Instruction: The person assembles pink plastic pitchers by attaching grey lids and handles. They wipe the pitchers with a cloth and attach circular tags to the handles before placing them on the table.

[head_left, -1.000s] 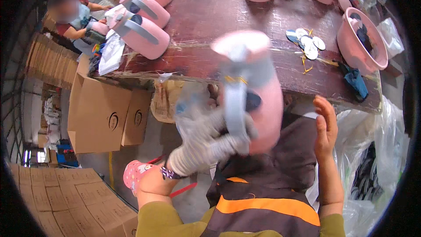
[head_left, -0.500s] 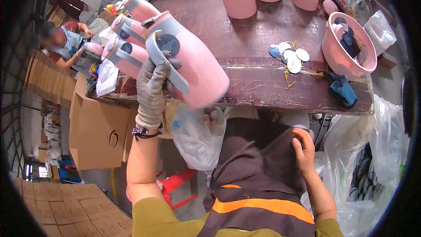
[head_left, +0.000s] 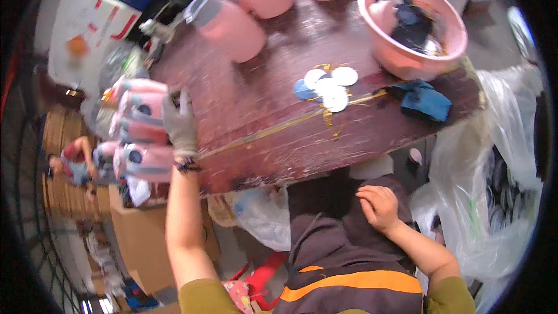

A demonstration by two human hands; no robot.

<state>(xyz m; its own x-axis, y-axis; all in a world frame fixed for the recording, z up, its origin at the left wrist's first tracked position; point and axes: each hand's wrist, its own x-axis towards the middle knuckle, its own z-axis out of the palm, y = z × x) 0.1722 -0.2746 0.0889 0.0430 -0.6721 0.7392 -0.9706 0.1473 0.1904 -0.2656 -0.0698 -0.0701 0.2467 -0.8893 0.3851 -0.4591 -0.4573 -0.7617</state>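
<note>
- at nine o'clock, the gloved left hand (head_left: 180, 123) is showing, fingers standing open!
- pink jugs (head_left: 152, 161) are sitting just beside it, farther out at nine; contact, one cannot tell
- at four, the bare right hand (head_left: 380, 204) is poising over the dark apron (head_left: 331, 232), fingers bending loosely

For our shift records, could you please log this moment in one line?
left hand: gloved, beside pink jugs | right hand: bare, over dark apron | round tags: on table, left of pink basin
</note>
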